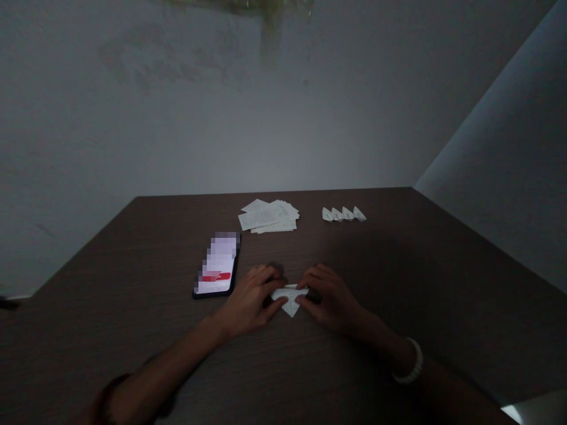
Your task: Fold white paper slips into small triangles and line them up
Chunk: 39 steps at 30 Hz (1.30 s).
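A small sheet of folded paper (pixel 291 303), white with faint print, lies low over the table between my hands, its point toward me. My left hand (pixel 257 298) pinches its left corner between thumb and fingers. On the opposite corner my right hand (pixel 330 298) is closed the same way, a pale beaded bracelet on that wrist. Fingertips cover both side corners of the paper. Beyond my hands lies a loose stack of printed paper slips (pixel 270 216). To the right of the stack, several small folded paper pieces (pixel 344 214) stand in a row.
A phone (pixel 218 264) with its screen lit lies left of my left hand, close to it. The dark brown wooden table (pixel 133 265) meets a grey wall (pixel 283 118) at its back edge. Another wall surface (pixel 509 165) slants along the right side.
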Available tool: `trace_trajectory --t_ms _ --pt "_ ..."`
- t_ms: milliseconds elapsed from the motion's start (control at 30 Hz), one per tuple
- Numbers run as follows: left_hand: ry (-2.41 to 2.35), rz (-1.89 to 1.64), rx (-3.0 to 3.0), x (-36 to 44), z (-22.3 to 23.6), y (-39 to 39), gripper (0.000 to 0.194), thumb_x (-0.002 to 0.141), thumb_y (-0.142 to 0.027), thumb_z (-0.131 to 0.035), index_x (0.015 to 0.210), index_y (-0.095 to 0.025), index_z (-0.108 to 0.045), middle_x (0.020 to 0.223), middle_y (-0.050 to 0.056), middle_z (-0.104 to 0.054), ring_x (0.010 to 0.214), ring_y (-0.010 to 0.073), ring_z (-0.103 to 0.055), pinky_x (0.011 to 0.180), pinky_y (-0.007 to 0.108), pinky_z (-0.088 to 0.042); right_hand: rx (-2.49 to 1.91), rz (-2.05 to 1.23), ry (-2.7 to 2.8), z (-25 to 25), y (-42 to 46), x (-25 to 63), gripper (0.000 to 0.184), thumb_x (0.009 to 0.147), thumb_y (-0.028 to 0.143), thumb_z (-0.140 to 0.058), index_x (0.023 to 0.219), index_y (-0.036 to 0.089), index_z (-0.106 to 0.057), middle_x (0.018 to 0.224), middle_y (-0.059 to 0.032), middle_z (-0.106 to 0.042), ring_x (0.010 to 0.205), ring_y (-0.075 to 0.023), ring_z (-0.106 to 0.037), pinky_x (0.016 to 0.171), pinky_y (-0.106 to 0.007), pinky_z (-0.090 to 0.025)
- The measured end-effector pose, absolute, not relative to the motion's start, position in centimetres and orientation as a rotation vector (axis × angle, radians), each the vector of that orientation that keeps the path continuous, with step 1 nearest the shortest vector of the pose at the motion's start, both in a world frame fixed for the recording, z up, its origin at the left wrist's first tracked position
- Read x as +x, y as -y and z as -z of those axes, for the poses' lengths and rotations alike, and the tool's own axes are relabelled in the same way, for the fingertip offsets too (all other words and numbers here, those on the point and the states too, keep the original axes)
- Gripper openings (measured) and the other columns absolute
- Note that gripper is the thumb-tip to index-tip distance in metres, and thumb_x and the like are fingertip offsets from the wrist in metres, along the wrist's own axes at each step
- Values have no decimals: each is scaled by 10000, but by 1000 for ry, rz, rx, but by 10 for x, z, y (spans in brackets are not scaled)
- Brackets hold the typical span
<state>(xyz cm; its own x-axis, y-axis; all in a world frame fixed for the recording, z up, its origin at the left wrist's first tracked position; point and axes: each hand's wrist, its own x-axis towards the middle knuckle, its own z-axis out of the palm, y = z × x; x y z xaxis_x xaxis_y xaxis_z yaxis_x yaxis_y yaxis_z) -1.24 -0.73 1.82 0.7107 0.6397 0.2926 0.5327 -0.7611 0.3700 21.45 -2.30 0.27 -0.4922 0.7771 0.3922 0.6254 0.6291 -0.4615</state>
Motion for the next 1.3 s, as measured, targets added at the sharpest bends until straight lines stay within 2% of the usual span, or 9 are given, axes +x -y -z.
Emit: trace_trajectory --t_ms 167,333,467,600,733,1000,1133,1300 --pt "-911 -665 2653 -12 -14 7 232 913 -277 -553 1109 -179 -628 1040 86 -561 961 229 -506 841 400 -447 -1084 -348 2290 0 22 215 77 832 205 -657 879 187 -599 859 -21 -634 823 -177 -534 779 -324 -385" --pt "-856 -751 2619 -13 -12 5 130 895 -222 -575 922 -187 -697 989 69 -567 929 209 -510 814 377 -450 -1083 -360 2316 -2 22 214 13 856 178 -623 847 182 -615 837 -18 -650 800 -164 -542 770 -308 -386" --pt "-857 -723 2592 -13 -13 4 160 896 -169 -558 829 -175 -703 947 64 -560 893 195 -511 776 346 -446 -1047 -367 2312 1 21 215 40 869 161 -604 855 181 -635 830 -25 -661 794 -168 -539 766 -308 -393" --pt "-814 -683 2604 -13 -13 4 199 918 -175 -529 816 -167 -699 845 50 -558 830 183 -514 725 318 -427 -1008 -337 2354 4 19 216 161 882 146 -586 1016 189 -664 887 -41 -666 839 -176 -526 782 -311 -407" --pt "-765 -675 2605 -12 -12 2 227 938 -186 -508 806 -155 -691 798 46 -559 810 180 -521 712 310 -418 -979 -273 2423 3 19 218 177 878 122 -580 968 217 -699 884 -36 -645 835 -173 -506 728 -289 -399" --pt "-676 -536 2657 -19 -18 3 230 956 -181 -467 902 -141 -686 873 64 -563 837 180 -535 747 309 -449 -920 -90 2605 0 19 220 242 898 112 -524 1035 240 -677 947 -50 -617 862 -183 -489 724 -297 -394" --pt "-656 -495 2687 -25 -20 6 238 954 -174 -446 1019 -147 -674 946 80 -556 887 195 -537 783 331 -468 -912 -139 2614 -4 22 221 243 898 118 -513 1058 221 -664 980 -61 -605 894 -188 -491 767 -314 -404" --pt "-639 -434 2737 -29 -20 8 281 920 -214 -480 1148 -142 -626 1008 95 -546 937 227 -534 836 380 -486 -921 -265 2564 -7 25 229 247 826 155 -586 1052 218 -665 991 -58 -586 893 -191 -503 797 -339 -408"
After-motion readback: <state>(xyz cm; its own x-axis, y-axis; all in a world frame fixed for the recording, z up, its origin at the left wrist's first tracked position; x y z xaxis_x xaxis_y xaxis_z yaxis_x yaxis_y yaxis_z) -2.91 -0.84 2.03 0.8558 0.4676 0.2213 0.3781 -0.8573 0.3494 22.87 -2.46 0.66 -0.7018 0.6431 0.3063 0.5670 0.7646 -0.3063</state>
